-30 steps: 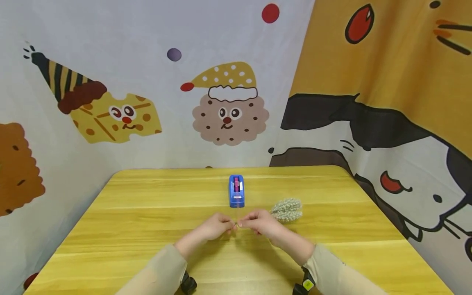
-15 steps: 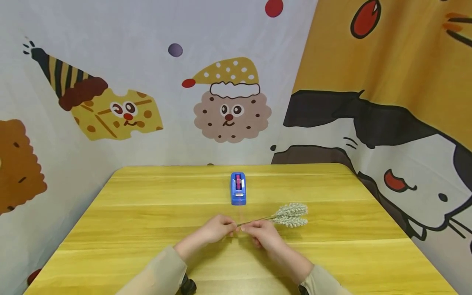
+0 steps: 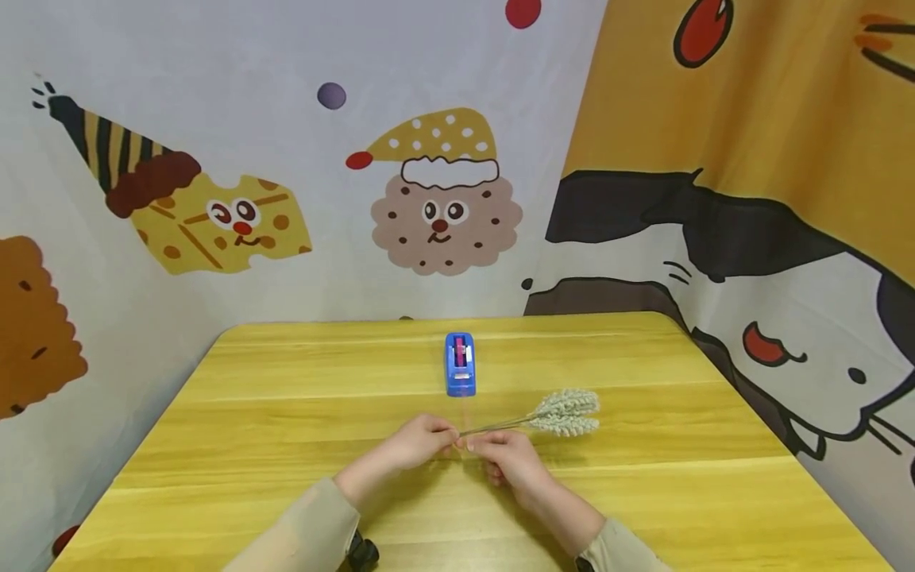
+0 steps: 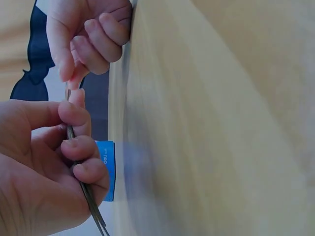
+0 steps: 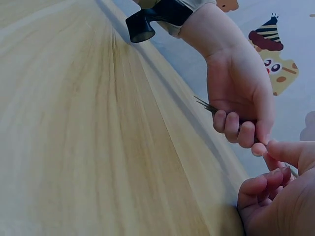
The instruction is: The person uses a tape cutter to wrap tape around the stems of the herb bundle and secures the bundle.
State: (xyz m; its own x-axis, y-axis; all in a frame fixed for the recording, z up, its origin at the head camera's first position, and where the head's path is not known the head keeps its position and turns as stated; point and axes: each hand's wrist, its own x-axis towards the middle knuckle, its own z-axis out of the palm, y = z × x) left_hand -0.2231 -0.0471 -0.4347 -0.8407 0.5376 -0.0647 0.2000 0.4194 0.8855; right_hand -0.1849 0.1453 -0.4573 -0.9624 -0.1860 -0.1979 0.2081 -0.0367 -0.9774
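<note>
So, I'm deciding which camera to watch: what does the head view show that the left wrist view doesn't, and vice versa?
Only the head view: the wheat-like seed heads, the pink tape roll in the blue tape dispenser, and the cheese print on the backdrop.

Only the left wrist view: the stems' loose ends poking out past the left hand, and pale lettering on the dispenser.

Both: the two hands, part of the stems, the dispenser and the wooden table.

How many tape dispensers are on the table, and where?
1: the blue dispenser, centred near the far edge of the table, beyond the stems. The left wrist view shows it again, partly covered. No others show.
</note>
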